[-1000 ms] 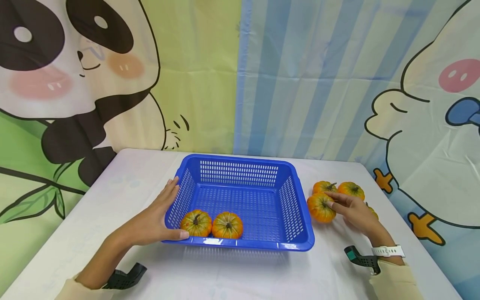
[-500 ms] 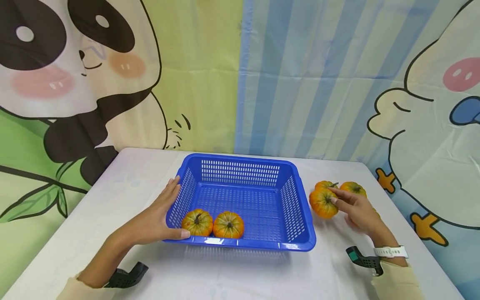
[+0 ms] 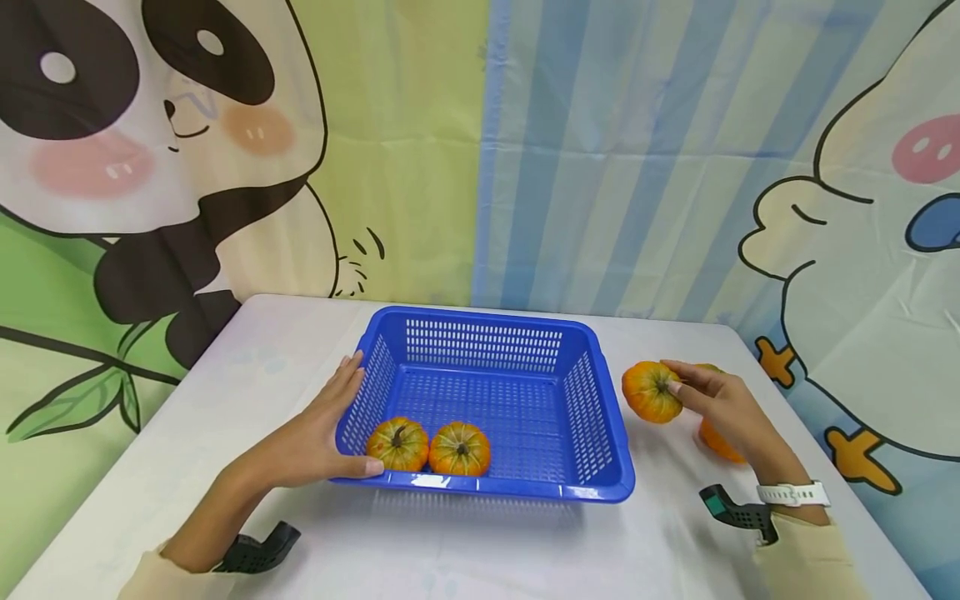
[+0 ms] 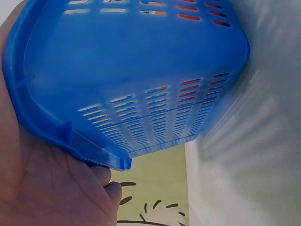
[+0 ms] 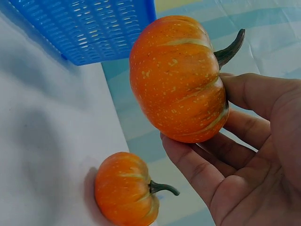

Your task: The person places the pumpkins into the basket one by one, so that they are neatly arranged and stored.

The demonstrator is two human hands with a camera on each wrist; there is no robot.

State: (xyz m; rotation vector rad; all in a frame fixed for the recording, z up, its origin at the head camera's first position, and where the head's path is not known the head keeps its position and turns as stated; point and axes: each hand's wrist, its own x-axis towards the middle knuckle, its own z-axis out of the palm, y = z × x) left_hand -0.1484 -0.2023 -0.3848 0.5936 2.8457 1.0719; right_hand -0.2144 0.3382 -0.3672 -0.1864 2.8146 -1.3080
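Observation:
My right hand [image 3: 723, 408] pinches a small orange pumpkin [image 3: 651, 392] between thumb and fingers, just right of the basket. In the right wrist view this pumpkin [image 5: 181, 80] hangs above the table, its dark curved stem pointing at the hand side. My left hand [image 3: 315, 429] holds the near left corner of a blue plastic basket [image 3: 525, 490], thumb on the front rim and fingers along the left side. Inside the basket, along its front wall, sit two pumpkins, a left one [image 3: 397, 446] and a right one [image 3: 459, 450].
Another pumpkin [image 3: 718, 442] shows beneath my right hand, and a sliver of one more [image 3: 708, 367] behind it. A pumpkin [image 5: 127, 188] lies on the white table [image 3: 480, 550] in the right wrist view. A printed curtain [image 3: 570, 167] hangs behind the table.
My right hand has lifted the pumpkin off the group, up and slightly to the right. It now covers the pumpkin behind it. The left hand keeps its place on the basket.

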